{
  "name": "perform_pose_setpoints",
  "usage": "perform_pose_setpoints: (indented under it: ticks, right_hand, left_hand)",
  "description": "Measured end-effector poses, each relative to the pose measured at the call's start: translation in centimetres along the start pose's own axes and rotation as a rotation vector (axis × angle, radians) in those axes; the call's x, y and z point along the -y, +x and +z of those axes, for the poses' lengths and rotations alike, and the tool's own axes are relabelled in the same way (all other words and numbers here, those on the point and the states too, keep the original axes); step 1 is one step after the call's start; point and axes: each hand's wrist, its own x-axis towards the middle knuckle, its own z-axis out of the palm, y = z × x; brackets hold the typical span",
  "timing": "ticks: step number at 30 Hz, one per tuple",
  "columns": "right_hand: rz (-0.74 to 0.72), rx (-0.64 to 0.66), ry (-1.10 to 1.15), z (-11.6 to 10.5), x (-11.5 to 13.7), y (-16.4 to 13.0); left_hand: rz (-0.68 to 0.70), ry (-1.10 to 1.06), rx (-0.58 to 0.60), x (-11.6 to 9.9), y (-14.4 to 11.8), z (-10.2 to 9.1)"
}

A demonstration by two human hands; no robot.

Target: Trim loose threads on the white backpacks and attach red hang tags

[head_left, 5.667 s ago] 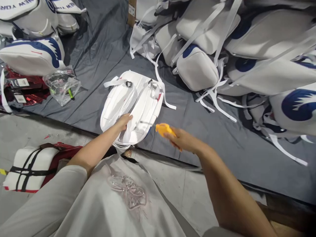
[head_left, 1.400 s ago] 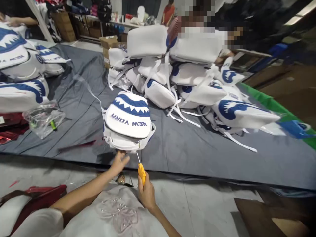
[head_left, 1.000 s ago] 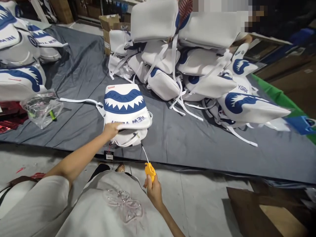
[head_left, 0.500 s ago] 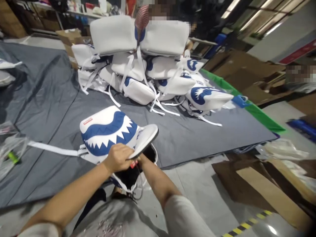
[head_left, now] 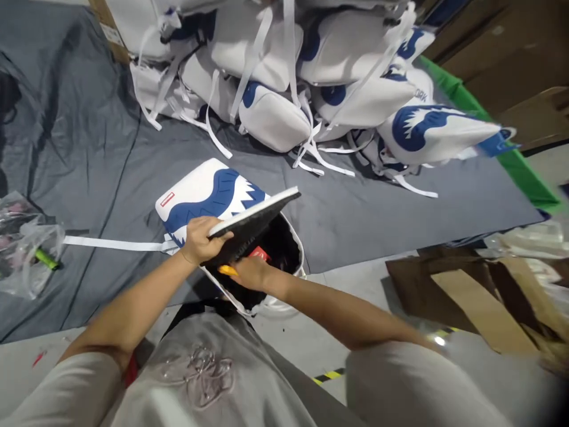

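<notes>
A white backpack [head_left: 195, 184] with a blue wave and white teeth lies before me, its mouth open toward my body. My left hand [head_left: 202, 240] is closed on the edge of its raised top flap [head_left: 262, 210], thumb on the black underside. Inside the mouth, against the black lining [head_left: 287, 237], is my right hand [head_left: 252, 273]. Its fingers are closed around a small orange-yellow object [head_left: 227, 270], mostly hidden, so its kind is unclear. A red label [head_left: 259, 254] shows just above that hand. One white strap [head_left: 115, 243] stretches out to the left.
Several similar white and blue backpacks [head_left: 275, 121] are piled at the back on the grey sheet [head_left: 355, 231]. Clear plastic bags with a green item [head_left: 45, 259] lie at left. A green edge [head_left: 466, 98] borders the sheet; flattened cardboard [head_left: 484, 308] lies on the floor at right.
The flap has been tipped up, exposing its black underside and more of the lining. My right hand, formerly mostly hidden beneath the flap, now shows with the orange-yellow object. My view has tilted down.
</notes>
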Motion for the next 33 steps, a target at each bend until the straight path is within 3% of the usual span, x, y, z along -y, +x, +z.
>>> perform_pose_setpoints:
  ticks: [3,6,10,11,13,15,18,22,26,29,33]
  right_hand:
    - [0.172,0.148,-0.062,0.6,-2.5,-5.3]
    - [0.362,0.115,-0.111,-0.9,-4.9,-7.6]
    - [0.595,-0.228,-0.020,-5.0,-6.8,-2.2]
    - [0.569,-0.330,0.054,-5.7,-7.1,-0.4]
    - [0.578,-0.379,0.157,-6.0,-7.9,1.9]
    - [0.616,-0.333,0.199,-4.9,-8.8,1.6]
    - [0.703,-0.199,0.285,-2.2,-10.2,-3.0]
    - [0.737,-0.036,0.527,0.0,-10.6,-8.3]
    - [0.646,-0.160,0.865,1.9,-8.8,-6.1]
    - [0.607,-0.223,0.985,4.4,-6.7,-4.5]
    - [0.703,-0.342,0.897,6.9,-6.2,-7.5]
  left_hand:
    - [-0.152,0.058,-0.086,0.4,-1.1,-0.4]
    - [-0.239,0.040,-0.121,-0.6,-1.8,-0.5]
    - [-0.176,-0.045,-0.013,-2.9,-2.1,-0.4]
    - [-0.183,-0.033,-0.007,-3.1,-2.1,-0.5]
    - [-0.267,0.039,-0.055,-2.9,-2.1,-0.4]
    - [-0.385,0.120,-0.152,-2.1,-2.1,-0.1]
    - [-0.497,0.155,-0.254,-0.8,-2.4,0.8]
    - [-0.439,0.106,-0.261,-1.1,-2.5,2.2]
    - [-0.271,0.055,-0.168,-2.3,-2.0,2.5]
    - [-0.194,0.052,-0.109,-2.6,-1.5,2.3]
    - [-0.161,0.061,-0.091,-2.8,-0.9,2.1]
